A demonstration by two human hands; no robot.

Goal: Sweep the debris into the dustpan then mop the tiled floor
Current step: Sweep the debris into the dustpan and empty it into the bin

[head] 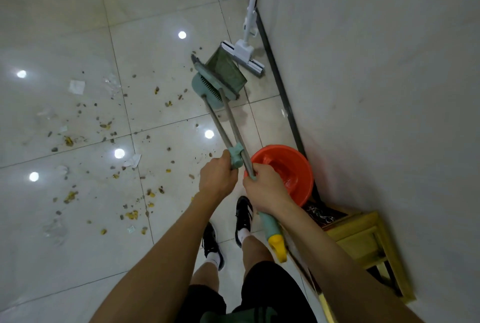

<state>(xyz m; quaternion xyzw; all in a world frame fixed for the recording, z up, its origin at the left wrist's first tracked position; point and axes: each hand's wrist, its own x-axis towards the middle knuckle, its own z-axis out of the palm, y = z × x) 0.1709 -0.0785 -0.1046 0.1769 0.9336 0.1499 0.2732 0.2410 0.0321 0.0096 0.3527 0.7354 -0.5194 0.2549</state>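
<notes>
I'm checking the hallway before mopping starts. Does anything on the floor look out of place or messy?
Yes. Debris, yellowish crumbs, dark bits and paper scraps, lies scattered over the tiled floor left of the dustpan. None is in the dustpan yet. The mop leans at the wall, unused.

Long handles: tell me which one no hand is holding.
The white mop leaning on the wall. The left hand grips the dustpan handle at its green clip; the right hand grips the broom handle.
</notes>
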